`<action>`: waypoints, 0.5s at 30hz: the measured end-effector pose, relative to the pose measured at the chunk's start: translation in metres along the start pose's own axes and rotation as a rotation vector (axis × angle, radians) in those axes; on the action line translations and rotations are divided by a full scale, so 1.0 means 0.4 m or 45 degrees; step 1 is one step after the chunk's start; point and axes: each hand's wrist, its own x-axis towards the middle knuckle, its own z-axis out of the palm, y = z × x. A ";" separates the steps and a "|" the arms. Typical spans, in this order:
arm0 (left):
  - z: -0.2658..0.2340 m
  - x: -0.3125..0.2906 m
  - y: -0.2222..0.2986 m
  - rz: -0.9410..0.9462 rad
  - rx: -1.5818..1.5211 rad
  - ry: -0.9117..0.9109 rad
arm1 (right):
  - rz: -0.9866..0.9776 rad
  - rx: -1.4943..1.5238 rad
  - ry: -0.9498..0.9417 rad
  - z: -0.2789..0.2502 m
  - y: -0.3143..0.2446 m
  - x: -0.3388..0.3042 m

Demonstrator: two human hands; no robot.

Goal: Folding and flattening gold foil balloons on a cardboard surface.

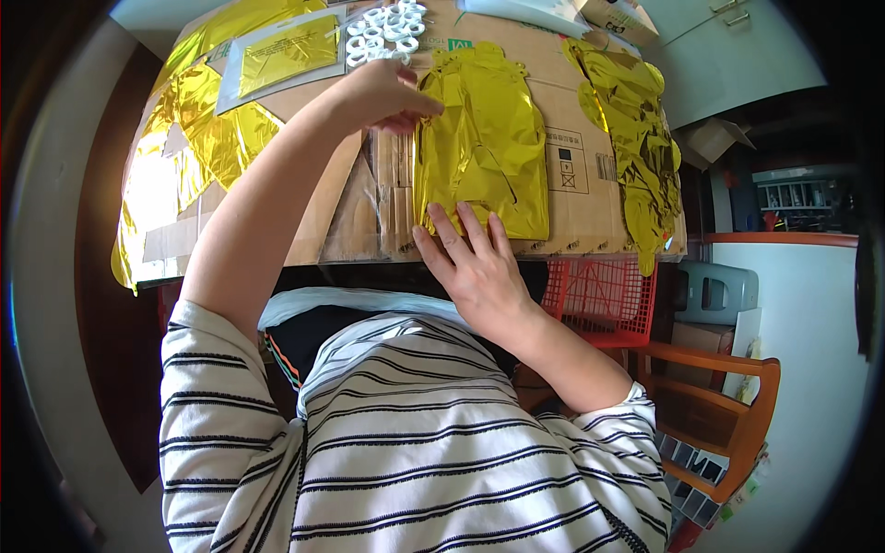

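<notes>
A flat gold foil balloon (pixel 484 138), folded into a roughly rectangular shape with small tabs at its far end, lies on the cardboard in front of me. My left hand (pixel 383 97) reaches across to its upper left edge, fingers slightly bent and apart, the fingertips at the foil. Near the balloon's close edge, my right hand (pixel 479 276) rests with spread fingers, their tips lying on the foil. Creases run over the shiny surface between the two hands.
Cardboard (pixel 576 221) covers the table. More crumpled gold foil (pixel 636 138) hangs over the right edge, with other gold sheets (pixel 198 120) at left. A clear packet (pixel 286 53) and several white rings (pixel 383 32) lie at the back. A red basket (pixel 599 300) and wooden chair (pixel 710 405) stand right.
</notes>
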 end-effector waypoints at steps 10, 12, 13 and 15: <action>0.031 -0.037 -0.026 -0.005 -0.138 -0.012 | 0.000 0.004 0.007 0.000 -0.002 0.001; 0.031 -0.027 -0.030 -0.023 -0.212 -0.027 | 0.001 -0.008 -0.004 0.001 -0.001 0.001; 0.030 -0.023 -0.035 -0.030 -0.260 -0.048 | 0.002 -0.015 -0.010 0.001 -0.001 0.001; 0.027 -0.020 -0.042 -0.050 -0.354 -0.085 | -0.012 -0.033 0.001 0.003 0.001 0.001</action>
